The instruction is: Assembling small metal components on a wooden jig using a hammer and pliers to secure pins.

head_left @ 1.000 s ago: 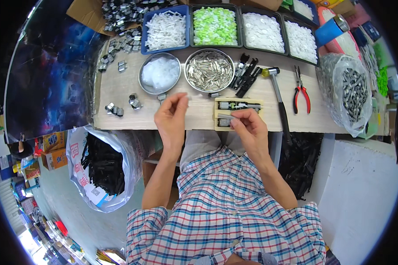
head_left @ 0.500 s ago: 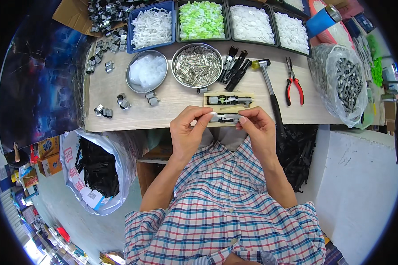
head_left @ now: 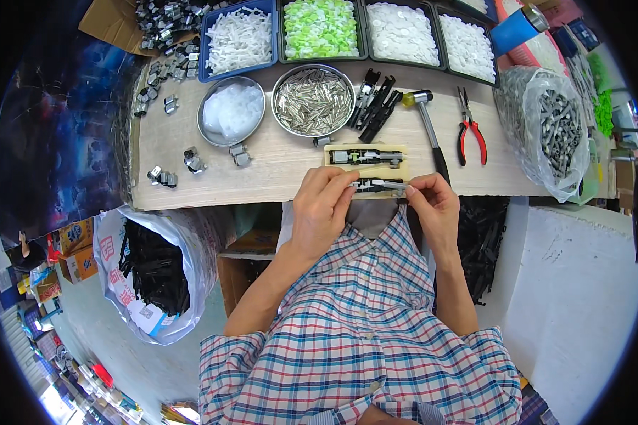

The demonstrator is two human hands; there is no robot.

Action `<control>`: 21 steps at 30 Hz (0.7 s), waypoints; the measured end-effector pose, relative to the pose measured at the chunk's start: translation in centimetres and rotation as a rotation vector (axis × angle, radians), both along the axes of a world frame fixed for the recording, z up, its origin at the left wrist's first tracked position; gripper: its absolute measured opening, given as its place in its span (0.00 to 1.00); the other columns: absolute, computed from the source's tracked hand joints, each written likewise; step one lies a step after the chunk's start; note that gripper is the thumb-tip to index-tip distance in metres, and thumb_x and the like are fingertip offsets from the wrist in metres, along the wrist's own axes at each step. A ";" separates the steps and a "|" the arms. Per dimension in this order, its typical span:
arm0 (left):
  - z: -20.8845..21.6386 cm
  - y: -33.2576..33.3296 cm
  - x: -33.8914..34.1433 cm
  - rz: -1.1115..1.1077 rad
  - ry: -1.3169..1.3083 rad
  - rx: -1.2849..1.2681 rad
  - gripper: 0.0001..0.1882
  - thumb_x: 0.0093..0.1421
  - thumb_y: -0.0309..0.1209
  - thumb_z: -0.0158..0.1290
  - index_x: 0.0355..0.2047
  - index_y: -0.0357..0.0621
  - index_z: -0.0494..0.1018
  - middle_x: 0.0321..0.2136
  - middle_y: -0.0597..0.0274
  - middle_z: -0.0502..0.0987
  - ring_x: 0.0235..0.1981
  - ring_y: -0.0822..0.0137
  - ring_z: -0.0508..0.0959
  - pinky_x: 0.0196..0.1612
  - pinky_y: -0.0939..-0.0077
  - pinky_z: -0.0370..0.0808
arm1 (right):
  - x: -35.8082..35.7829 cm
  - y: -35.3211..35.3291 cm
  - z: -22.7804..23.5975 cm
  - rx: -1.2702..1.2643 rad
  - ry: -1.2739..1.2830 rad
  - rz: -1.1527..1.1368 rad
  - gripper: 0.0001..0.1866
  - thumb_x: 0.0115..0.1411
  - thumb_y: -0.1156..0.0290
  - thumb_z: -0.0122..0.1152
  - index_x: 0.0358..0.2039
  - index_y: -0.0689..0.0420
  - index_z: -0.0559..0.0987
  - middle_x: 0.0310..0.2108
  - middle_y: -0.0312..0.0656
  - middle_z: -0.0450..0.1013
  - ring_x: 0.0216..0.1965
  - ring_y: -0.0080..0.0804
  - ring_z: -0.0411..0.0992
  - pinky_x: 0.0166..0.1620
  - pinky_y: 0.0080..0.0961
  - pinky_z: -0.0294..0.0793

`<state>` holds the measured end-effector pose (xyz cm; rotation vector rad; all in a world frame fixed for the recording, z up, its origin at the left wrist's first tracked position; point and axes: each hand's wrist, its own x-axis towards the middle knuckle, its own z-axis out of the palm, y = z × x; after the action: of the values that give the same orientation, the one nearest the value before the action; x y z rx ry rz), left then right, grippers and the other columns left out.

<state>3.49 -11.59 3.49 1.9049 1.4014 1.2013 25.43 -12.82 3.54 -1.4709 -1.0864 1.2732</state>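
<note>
A small black and silver metal part [head_left: 377, 185] lies in the near slot of a cream jig block [head_left: 365, 170] at the wooden bench's front edge. My left hand [head_left: 324, 204] pinches its left end and my right hand [head_left: 431, 204] pinches its right end. A second, similar part [head_left: 365, 156] rests in the jig's far slot. A round metal bowl of silver pins [head_left: 313, 100] stands just behind the jig.
Another metal bowl [head_left: 232, 111] holds clear pieces. Trays of white [head_left: 238, 37] and green [head_left: 322, 27] plastic bits line the back. Black clips [head_left: 373, 106], a hammer [head_left: 427, 120], red pliers [head_left: 469, 129] and a bag of screws [head_left: 554, 134] lie right. A bag of black parts [head_left: 152, 269] sits below left.
Both hands came together from apart and now hold the part's two ends over the jig's near slot. The view has shifted slightly.
</note>
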 end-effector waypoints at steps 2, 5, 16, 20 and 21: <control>-0.3 0.2 0.4 -0.025 0.048 0.032 0.12 0.54 0.18 0.61 0.40 0.38 0.80 0.33 0.56 0.77 0.35 0.58 0.77 0.35 0.69 0.75 | 0.1 0.0 -0.6 0.023 -0.085 0.012 0.03 0.64 0.78 0.62 0.36 0.63 0.78 0.34 0.33 0.75 0.35 0.15 0.71 0.42 0.14 0.72; -0.5 0.6 1.2 -0.069 0.124 0.063 0.11 0.52 0.19 0.63 0.37 0.40 0.80 0.32 0.59 0.76 0.36 0.57 0.76 0.37 0.66 0.75 | 0.4 0.2 -1.2 0.007 -0.113 0.017 0.03 0.63 0.79 0.63 0.37 0.63 0.78 0.34 0.33 0.76 0.35 0.15 0.71 0.43 0.14 0.71; -1.1 2.8 3.7 -0.163 0.254 0.141 0.08 0.47 0.21 0.62 0.29 0.40 0.77 0.30 0.61 0.75 0.36 0.57 0.74 0.37 0.65 0.74 | 1.0 1.6 -0.8 0.045 -0.234 0.088 0.03 0.62 0.79 0.63 0.35 0.63 0.78 0.31 0.32 0.74 0.32 0.14 0.70 0.37 0.14 0.70; -0.8 2.8 4.4 -0.168 0.335 0.133 0.07 0.46 0.21 0.61 0.26 0.40 0.75 0.29 0.59 0.74 0.35 0.57 0.74 0.37 0.64 0.74 | 0.5 2.0 -0.8 0.235 -0.413 0.115 0.07 0.57 0.80 0.66 0.37 0.63 0.78 0.34 0.38 0.71 0.29 0.21 0.69 0.32 0.18 0.69; -0.7 2.8 4.6 -0.171 0.357 0.127 0.07 0.45 0.21 0.60 0.26 0.39 0.74 0.29 0.59 0.73 0.35 0.56 0.74 0.36 0.64 0.74 | 0.4 2.0 -0.8 0.294 -0.448 0.118 0.09 0.56 0.80 0.68 0.38 0.63 0.79 0.36 0.41 0.70 0.28 0.25 0.70 0.31 0.21 0.70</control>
<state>8.13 -8.78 2.81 2.3649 1.3230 0.9202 25.87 -10.85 2.76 -1.5142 -1.6001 0.8282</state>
